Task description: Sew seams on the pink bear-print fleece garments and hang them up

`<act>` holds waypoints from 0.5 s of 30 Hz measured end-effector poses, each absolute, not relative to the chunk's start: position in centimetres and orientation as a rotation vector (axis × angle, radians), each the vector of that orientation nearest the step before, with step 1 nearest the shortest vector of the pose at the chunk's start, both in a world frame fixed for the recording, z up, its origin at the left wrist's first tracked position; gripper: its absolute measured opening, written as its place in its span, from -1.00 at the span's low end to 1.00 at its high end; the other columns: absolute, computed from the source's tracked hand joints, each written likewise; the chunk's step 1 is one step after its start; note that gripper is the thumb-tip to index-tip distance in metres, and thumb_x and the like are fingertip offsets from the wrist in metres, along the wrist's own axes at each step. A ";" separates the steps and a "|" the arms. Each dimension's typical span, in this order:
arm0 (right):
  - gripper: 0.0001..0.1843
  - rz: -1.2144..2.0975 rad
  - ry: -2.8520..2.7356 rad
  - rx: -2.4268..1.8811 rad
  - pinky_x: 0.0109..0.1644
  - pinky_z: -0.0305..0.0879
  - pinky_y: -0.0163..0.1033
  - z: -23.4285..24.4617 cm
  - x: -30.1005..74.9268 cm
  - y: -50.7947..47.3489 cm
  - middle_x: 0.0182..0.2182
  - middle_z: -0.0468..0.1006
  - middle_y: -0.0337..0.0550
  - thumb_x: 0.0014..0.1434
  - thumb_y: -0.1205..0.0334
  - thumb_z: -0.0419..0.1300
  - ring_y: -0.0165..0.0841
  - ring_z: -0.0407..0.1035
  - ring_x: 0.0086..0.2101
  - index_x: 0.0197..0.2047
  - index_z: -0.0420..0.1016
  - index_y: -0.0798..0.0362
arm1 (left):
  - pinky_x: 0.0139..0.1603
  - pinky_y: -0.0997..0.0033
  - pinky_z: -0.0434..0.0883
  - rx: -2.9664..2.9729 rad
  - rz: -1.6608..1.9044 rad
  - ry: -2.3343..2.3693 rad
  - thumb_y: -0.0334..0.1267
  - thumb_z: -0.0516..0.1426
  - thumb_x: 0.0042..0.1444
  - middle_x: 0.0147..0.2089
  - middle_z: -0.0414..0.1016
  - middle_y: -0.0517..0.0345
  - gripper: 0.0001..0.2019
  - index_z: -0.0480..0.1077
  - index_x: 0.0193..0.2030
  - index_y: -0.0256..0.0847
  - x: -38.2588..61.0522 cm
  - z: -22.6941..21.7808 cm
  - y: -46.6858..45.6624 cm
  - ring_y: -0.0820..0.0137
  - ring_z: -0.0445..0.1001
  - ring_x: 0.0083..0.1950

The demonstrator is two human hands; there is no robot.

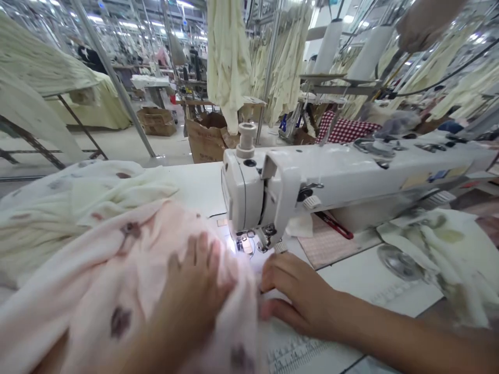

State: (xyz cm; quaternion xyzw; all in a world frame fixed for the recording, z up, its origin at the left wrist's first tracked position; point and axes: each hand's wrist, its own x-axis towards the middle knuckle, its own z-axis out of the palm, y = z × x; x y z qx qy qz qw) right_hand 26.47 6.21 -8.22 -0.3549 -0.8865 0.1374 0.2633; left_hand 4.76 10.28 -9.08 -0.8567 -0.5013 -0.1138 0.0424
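Observation:
Pale pink fabric (156,249) with dark floral prints lies bunched over the left of the sewing machine bed and reaches the lit needle area (245,245). My left hand (197,285) rests flat on this fabric, fingers stretched toward the needle. Just right of the needle, my right hand (292,291) has its fingers curled and pinched at the fabric's right edge; the fingertips are partly hidden and blurred. The white sewing machine (257,192) stands directly in front of both hands.
Cream printed fabric (89,192) is heaped at the left. Red-handled snips (335,225) lie under the machine arm; a pale printed piece (448,249) is at right. Thread cones (329,47) stand behind. Another person's blurred hand (424,26) shows at upper right. Garments (228,57) hang beyond.

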 end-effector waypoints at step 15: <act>-0.80 0.178 -2.301 -1.371 -0.22 0.19 -0.16 -7.8 28.4 1.8 -0.36 0.41 -0.07 0.15 0.42 0.06 -0.27 0.27 -0.29 -0.31 0.50 0.08 | -0.48 0.50 0.29 -3.223 -0.917 -1.966 -0.21 -0.02 0.03 -0.39 0.37 0.23 -0.86 0.31 -0.36 -0.14 0.0 -1.5 5.0 0.45 0.33 -0.46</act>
